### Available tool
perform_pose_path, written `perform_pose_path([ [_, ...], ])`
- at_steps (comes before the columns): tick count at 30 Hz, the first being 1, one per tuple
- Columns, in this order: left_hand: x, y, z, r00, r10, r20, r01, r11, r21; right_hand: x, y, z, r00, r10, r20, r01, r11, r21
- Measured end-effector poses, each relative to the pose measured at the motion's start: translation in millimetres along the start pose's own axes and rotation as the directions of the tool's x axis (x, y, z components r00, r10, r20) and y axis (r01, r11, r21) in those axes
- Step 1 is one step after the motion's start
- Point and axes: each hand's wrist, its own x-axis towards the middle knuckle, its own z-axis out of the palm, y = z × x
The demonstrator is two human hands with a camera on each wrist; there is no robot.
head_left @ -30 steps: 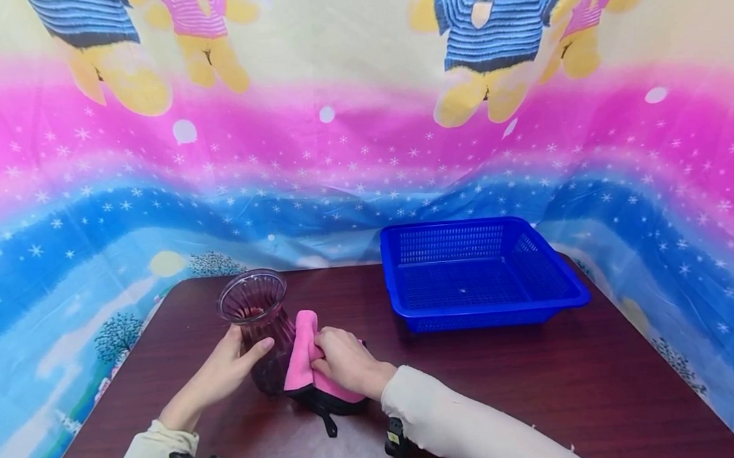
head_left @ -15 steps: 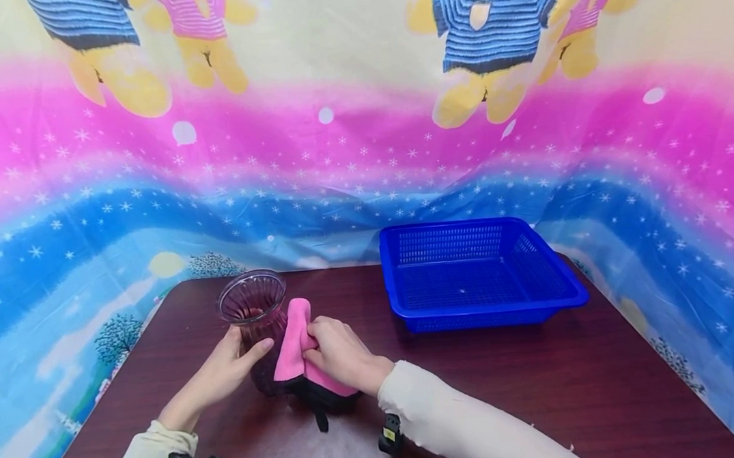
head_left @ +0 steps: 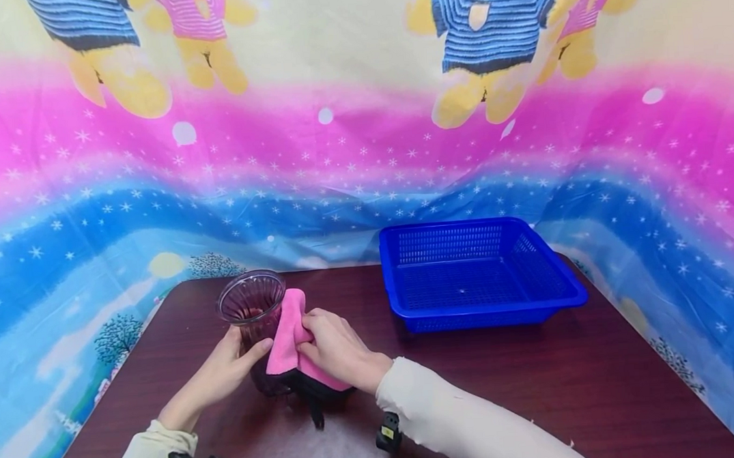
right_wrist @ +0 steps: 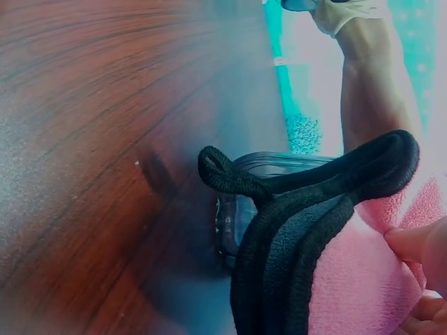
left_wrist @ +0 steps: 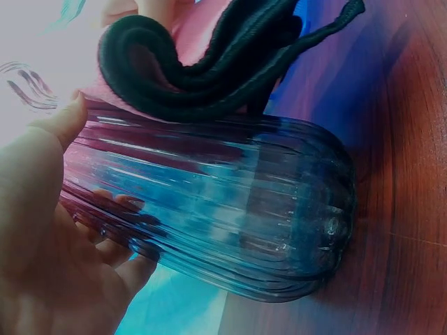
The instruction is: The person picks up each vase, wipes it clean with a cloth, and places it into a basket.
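Vase (head_left: 262,329): gripped by left hand (head_left: 224,365) | Pink cloth (head_left: 287,336): pinched by right hand (head_left: 336,346), against glass | Step: apparently wiping | Next: likely requires steady left-side support

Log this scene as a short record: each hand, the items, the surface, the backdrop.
Left grip: curled round the vase
Right grip: pinching the cloth
Vase: ribbed, purplish glass, flared mouth facing up
Cloth: pink, folded, with black edging and a loop; against the vase's side
Basket: blue, perforated, on the far right part of the table
Table: dark reddish-brown, wood-grained
Backdrop: printed with bears and snowflakes
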Motion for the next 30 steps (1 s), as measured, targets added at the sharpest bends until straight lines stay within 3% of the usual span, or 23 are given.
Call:
perform_pose_path([
  [6, -0.3, -1.1, 0.5, 1.0, 0.022, -0.002, -0.022, 1.0, -0.002, 2.7, -3.0, -4.5, 0.999, -0.024, -0.024, 0.024, 1.0, -0.001],
  [16, -0.5, 0.7, -0.3, 0.999, -0.037, -0.007, 0.037, 0.995, 0.089, 6.0, -6.7, -9.5, 0.998, -0.037, -0.046, 0.037, 0.999, 0.014],
  [30, -1.1, 1.7, -0.8, 0.999, -0.039, -0.001, 0.039, 0.998, 0.051, 4.7, -8.2, -4.3, 1.0, 0.0, -0.014, -0.001, 1.0, -0.029],
])
